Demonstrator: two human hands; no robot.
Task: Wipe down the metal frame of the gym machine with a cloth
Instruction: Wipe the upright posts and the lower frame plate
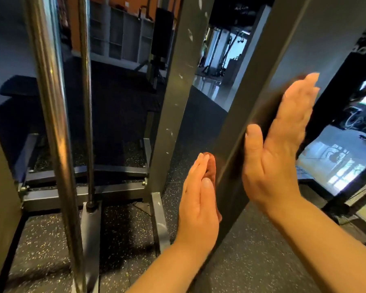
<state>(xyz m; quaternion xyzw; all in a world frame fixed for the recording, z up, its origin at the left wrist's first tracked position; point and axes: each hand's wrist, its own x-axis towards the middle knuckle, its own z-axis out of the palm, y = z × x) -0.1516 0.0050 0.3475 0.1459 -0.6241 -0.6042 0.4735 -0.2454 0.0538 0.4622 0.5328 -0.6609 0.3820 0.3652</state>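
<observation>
The left hand [199, 199], fingers straight, presses a limp cloth [211, 166] flat against the rigid frame upright [251, 92]; it likely needs whole-palm pressure. The right hand [283, 134], equally flat, braces the opposite face farther up, perhaps over more cloth.

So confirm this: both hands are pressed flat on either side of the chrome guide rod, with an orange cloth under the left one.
Wrong on one point. The head view shows the left hand and right hand flat on either side of the grey frame post, not the chrome guide rod, which stands untouched further left. The orange cloth is under the left hand.
</observation>
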